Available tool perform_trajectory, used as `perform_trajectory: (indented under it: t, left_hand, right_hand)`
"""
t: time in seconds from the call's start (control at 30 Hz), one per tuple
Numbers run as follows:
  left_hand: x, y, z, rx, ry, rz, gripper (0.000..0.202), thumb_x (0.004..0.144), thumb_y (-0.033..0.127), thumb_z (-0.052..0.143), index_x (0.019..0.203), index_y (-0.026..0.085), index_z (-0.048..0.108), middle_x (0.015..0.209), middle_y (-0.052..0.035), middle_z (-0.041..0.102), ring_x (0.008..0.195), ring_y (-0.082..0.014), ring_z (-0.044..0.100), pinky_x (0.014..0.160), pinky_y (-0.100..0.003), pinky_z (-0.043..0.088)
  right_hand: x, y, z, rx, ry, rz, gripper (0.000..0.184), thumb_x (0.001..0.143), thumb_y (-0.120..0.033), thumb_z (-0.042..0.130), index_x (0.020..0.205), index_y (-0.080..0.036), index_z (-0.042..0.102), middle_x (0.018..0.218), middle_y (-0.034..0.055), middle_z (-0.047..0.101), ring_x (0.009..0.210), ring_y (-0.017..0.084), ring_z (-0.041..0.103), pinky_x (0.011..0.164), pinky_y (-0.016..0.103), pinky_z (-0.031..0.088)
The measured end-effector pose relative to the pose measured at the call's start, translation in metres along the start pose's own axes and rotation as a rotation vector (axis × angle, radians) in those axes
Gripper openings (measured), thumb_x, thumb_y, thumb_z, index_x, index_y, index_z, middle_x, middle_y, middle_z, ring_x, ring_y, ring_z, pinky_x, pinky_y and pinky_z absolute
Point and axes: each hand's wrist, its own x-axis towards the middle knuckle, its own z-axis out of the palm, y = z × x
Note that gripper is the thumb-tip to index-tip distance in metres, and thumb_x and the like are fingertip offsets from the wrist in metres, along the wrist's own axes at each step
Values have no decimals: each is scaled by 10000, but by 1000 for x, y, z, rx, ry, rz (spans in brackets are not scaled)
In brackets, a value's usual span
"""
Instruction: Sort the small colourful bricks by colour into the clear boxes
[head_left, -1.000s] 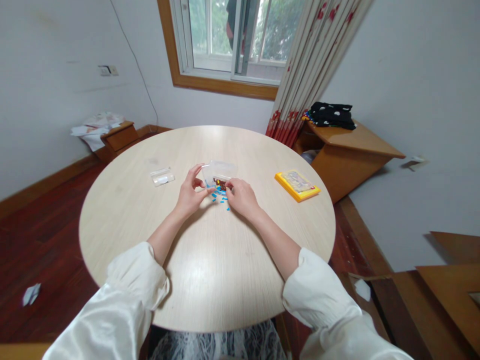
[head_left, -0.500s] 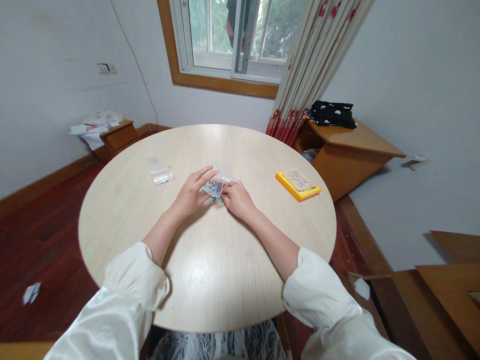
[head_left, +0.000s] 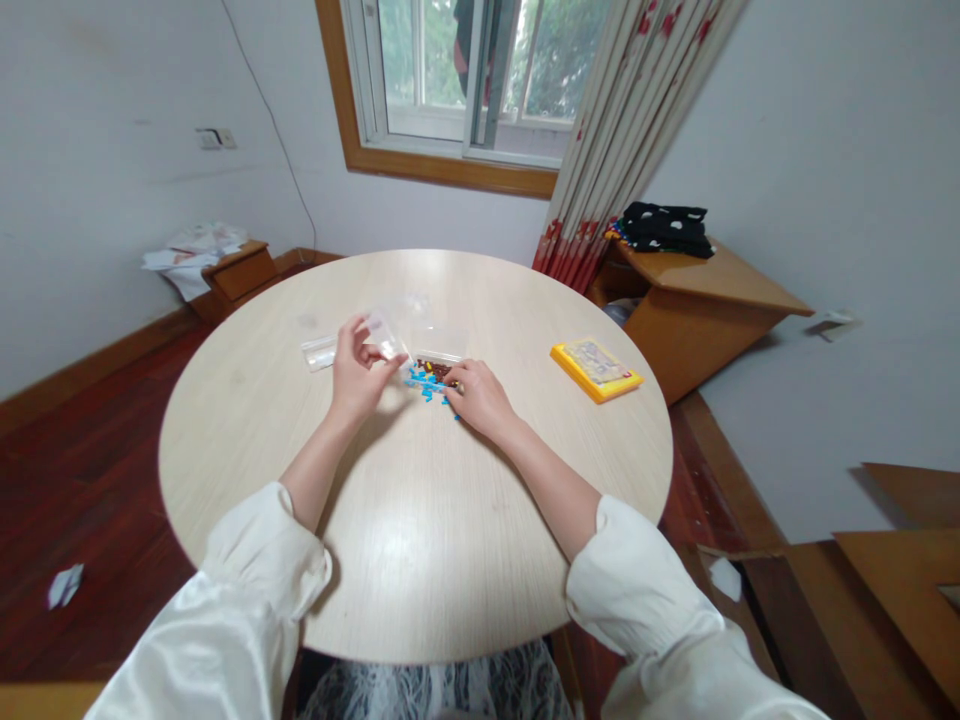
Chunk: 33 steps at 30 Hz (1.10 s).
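My left hand (head_left: pixel 360 372) is closed on a clear plastic container (head_left: pixel 384 338), raised and tilted above the table. It looks see-through and its far side blurs into the tabletop. Just right of it lies a heap of small blue pieces (head_left: pixel 427 381) and small brown pieces (head_left: pixel 429 366), with a bit of yellow among them. They sit in or around a low clear plastic box (head_left: pixel 441 342). My right hand (head_left: pixel 477 396) curls round the right end of this box, its fingertips at the pieces. A few blue pieces lie loose on the table in front.
The round wooden table (head_left: pixel 420 540) bears a yellow-framed flat case (head_left: pixel 596 370) at right. Another clear plastic case (head_left: pixel 319 352) lies left, partly behind my left hand. Beyond stand a small cabinet (head_left: pixel 720 290) with dark cloth (head_left: pixel 667 230) and a curtain (head_left: pixel 600 150).
My left hand has lifted the clear container up and to the left, away from the pieces. The brown and blue heap now shows openly. My right hand has barely moved.
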Motion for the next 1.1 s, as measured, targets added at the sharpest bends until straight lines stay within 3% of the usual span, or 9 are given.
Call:
perform_trajectory:
  t: [0.13, 0.23, 0.37, 0.6, 0.83, 1.1]
  left_hand:
    - [12, -10, -12, -234, 152, -147, 701, 559, 383, 770, 1139, 303, 384, 980, -16, 583, 835, -126, 593, 714, -237, 467]
    - [16, -15, -18, -317, 151, -210, 682, 551, 367, 760, 1111, 331, 371, 897, 32, 576, 753, -101, 603, 733, -261, 480]
    - [16, -14, -20, -366, 130, -250, 594, 576, 350, 733, 1060, 329, 389, 917, 34, 586, 731, -98, 612, 772, -295, 498]
    - [17, -11, -22, -447, 204, -351, 561, 640, 228, 677, 1093, 309, 356, 836, 41, 600, 649, -86, 618, 724, -261, 517]
    - [16, -15, -25, -418, 145, -369, 606, 635, 229, 678, 1120, 329, 330, 886, 45, 600, 666, -77, 621, 756, -264, 513]
    - [9, -9, -20, -386, 26, -442, 799, 619, 159, 693, 1244, 330, 225, 946, 7, 601, 736, -113, 657, 821, -332, 507]
  right_hand:
    - [2, 5, 1, -58, -8, 11, 111, 823, -133, 540, 800, -155, 647, 909, 88, 621, 904, 194, 521, 816, 319, 409]
    - [3, 11, 0, -52, 42, 3, 123, 838, -120, 504, 823, -155, 621, 904, 89, 604, 901, 198, 503, 818, 319, 405]
    - [5, 18, -4, -14, 179, -18, 157, 856, -120, 455, 840, -171, 603, 915, 89, 596, 909, 214, 482, 814, 331, 404]
    - [7, 25, -6, -63, 204, -36, 155, 858, -120, 449, 847, -159, 599, 924, 103, 598, 913, 221, 474, 795, 320, 390]
    - [6, 24, -8, -167, 194, -44, 140, 875, -164, 469, 837, -169, 604, 907, 91, 621, 899, 225, 483, 763, 333, 339]
    - [7, 34, -1, -222, 135, -26, 96, 853, -191, 543, 803, -181, 623, 910, 66, 654, 941, 229, 501, 786, 343, 333]
